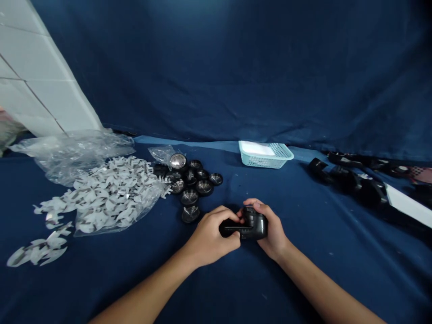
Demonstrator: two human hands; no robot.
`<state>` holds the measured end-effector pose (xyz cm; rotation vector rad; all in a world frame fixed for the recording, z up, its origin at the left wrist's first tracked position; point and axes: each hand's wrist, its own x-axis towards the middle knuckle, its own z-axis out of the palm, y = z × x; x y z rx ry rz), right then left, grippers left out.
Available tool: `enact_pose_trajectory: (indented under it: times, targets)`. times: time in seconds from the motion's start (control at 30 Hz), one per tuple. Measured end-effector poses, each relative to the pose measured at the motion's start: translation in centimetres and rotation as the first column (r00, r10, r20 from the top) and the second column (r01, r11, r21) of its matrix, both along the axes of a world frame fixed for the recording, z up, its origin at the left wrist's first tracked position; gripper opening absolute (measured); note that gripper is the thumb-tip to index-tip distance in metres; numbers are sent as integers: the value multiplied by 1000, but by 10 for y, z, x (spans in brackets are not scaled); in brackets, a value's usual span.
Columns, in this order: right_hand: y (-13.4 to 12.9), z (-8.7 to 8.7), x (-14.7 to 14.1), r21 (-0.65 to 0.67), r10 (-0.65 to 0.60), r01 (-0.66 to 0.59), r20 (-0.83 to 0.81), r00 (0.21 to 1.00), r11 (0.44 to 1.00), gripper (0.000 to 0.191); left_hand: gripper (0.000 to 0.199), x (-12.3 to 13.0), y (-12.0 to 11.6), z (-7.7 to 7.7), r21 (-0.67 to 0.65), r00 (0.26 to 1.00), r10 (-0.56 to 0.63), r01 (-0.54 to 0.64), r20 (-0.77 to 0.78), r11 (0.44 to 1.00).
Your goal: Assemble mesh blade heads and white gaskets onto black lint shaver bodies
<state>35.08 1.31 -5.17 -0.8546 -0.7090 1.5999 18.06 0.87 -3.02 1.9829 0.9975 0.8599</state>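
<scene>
Both hands hold a black fabric shaver (258, 226) just above the blue cloth, its round head end toward the right. My left hand (213, 234) is closed on the narrower left end, with thumb in front and fingertips reaching over the top. My right hand (272, 225) wraps around the head end from the right and behind, its thumb near a small ribbed black part (249, 209) on top. Fingers hide some of the body. Beyond my left hand lie several round black caps with metal mesh (189, 196), one with its silver mesh dome (177, 161) facing up.
At left, a heap of white-grey plastic pieces (111, 193) spills from a clear bag (74, 153). A light blue basket (265, 161) holding something white stands at the back. Dark parts (357, 184) and a white strip (408, 204) lie at right. A blue curtain (236, 67) hangs behind.
</scene>
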Motion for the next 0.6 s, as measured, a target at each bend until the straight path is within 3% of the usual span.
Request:
enact_pose_trajectory:
  times: [0.6]
  targets:
    - [-1,2,1,3,-39,39,-24,999,999,18,23,9,-4,-3,20,995,96,-96,-27,995]
